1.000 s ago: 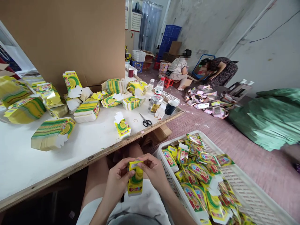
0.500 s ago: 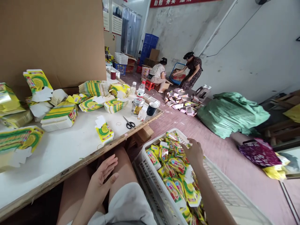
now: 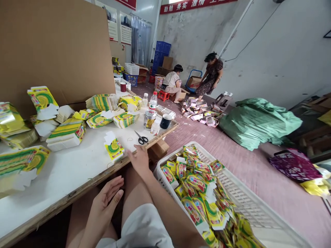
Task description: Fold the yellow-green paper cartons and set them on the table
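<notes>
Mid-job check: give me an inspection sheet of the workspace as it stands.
Surface: white table, wooden front edge, partly covered.
Job's things: small stack of flat yellow-green cartons near the edge; white basket of folded cartons beside the lap.
Clutter: scissors, jar, bottle, dark cup, more carton stacks.
Hands: right hand open at the table edge by the small stack; left hand open, empty, over the lap.
Cables: thin cable on the wall.
Surroundings: cardboard sheet, green sack, two other people at the back.
</notes>
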Motion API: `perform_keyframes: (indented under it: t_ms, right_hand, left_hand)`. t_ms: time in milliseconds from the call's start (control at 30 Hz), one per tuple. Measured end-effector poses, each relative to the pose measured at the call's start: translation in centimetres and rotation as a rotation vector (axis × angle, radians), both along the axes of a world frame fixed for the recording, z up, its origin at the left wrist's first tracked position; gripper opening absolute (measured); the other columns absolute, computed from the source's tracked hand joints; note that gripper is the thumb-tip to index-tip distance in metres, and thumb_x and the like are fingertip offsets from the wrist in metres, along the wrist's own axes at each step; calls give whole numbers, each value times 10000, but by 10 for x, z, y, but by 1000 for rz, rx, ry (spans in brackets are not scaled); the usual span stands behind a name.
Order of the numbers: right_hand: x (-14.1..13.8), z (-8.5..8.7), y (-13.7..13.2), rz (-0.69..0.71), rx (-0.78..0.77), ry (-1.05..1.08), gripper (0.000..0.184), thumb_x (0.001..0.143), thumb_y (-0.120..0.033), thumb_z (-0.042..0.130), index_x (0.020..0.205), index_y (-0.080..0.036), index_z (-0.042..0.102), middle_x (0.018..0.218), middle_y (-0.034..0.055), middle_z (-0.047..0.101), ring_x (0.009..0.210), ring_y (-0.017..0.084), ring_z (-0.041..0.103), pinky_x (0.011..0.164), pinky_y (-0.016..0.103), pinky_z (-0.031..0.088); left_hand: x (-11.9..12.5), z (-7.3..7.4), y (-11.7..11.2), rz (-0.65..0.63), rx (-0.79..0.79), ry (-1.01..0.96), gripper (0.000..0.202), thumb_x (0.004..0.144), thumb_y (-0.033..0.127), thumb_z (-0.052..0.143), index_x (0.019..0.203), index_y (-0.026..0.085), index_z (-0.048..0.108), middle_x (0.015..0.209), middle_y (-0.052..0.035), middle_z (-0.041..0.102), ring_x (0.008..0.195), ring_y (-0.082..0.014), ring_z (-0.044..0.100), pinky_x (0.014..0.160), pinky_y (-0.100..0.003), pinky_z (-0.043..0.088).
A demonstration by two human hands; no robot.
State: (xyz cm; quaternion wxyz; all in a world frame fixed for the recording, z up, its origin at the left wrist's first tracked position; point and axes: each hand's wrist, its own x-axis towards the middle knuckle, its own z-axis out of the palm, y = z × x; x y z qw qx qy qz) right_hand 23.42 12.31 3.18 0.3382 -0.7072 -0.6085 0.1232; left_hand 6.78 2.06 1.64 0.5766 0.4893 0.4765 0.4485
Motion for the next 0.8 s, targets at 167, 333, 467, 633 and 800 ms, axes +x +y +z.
perform_keyframes:
  t_ms: [167, 333, 467, 633, 800]
  right_hand:
    - [-48, -7, 35, 74, -143, -10, 518, 802, -497, 669, 1094, -70, 643, 1095, 230, 668, 1094, 383, 548, 946, 527, 353]
    - [-40, -8, 38, 70, -155, 107, 300, 823, -326, 672, 1043, -123, 647, 1160, 201, 645, 1148, 361, 498, 999, 533, 277]
    - [-28, 3, 18, 108, -94, 351, 216, 912, -292, 517, 1002, -151, 654, 1075, 134, 683, 1069, 283, 557, 954, 444, 376]
    - [-27, 3, -46, 274, -128, 722, 398, 860, -519, 560, 992, -157, 657, 830, 77, 731, 754, 208, 665, 693, 334, 526]
    - [-27, -3, -95, 321, -220, 1128, 406, 736, -543, 732, 933, -191, 685, 791, 47, 740, 725, 191, 678, 671, 307, 529]
  left_hand:
    - [-18, -3, -2, 28, 15, 22, 467, 765, 405, 733, 1174, 202, 634, 1177, -129, 724, 1138, -296, 657, 1008, -441, 506]
    - [-31, -5, 1, 108, 18, 8, 470, 728, 423, 762, 1125, 193, 664, 1119, -123, 749, 1097, -308, 677, 977, -441, 528]
    - [-31, 0, 6, 249, 26, -27, 482, 750, 442, 746, 1157, 202, 650, 1140, -113, 738, 1110, -292, 666, 1025, -451, 484]
    - [-24, 8, 11, 253, -6, -338, 493, 775, 475, 718, 1190, 216, 654, 1213, -100, 715, 1140, -289, 648, 1014, -421, 496]
    - [-11, 19, 9, 84, -124, -523, 469, 700, 474, 785, 1073, 195, 731, 1134, -126, 751, 1084, -330, 675, 909, -394, 557]
